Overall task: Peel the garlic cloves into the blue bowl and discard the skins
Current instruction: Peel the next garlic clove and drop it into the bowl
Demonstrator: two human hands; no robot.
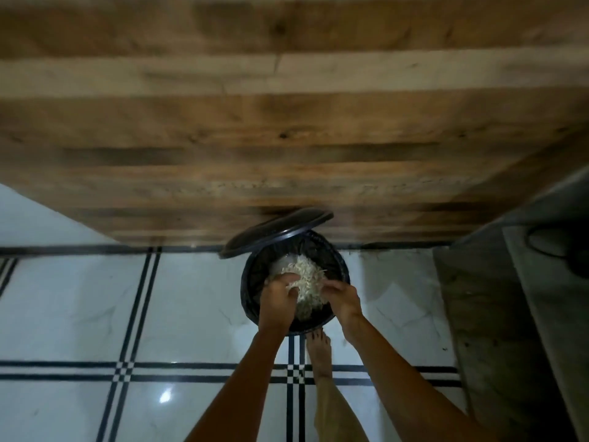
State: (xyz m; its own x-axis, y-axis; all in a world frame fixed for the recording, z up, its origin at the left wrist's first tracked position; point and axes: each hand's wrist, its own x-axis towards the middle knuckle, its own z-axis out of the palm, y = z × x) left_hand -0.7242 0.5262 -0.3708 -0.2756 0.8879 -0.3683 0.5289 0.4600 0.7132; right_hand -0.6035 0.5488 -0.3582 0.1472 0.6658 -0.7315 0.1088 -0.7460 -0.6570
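Head view puts you over a wooden panel [287,122] that fills the upper part, with a white tiled floor [79,314] below it and a grey slab [510,314] on your right. A black bin [342,269] stands on the floor against the foot of the panel, its lid [274,232] tipped up and open at the far side. A pale heap of skins [306,279] hangs over the bin's mouth, held between your two hands. Your left hand [277,301] has its fingers curled round the near left side of the heap. Your right hand [345,301] pinches the right side with bent fingers. Your bare foot [318,349] sits just at the near edge of the bin, perhaps on a pedal, though that part is hidden.

The blue bowl and the peeled cloves are out of sight, so you cannot check them from here. Judging by the size of the heap, the peeling looks done and you are on the last step. What seems left is to let the skins drop, shake off any scraps, and close the lid.
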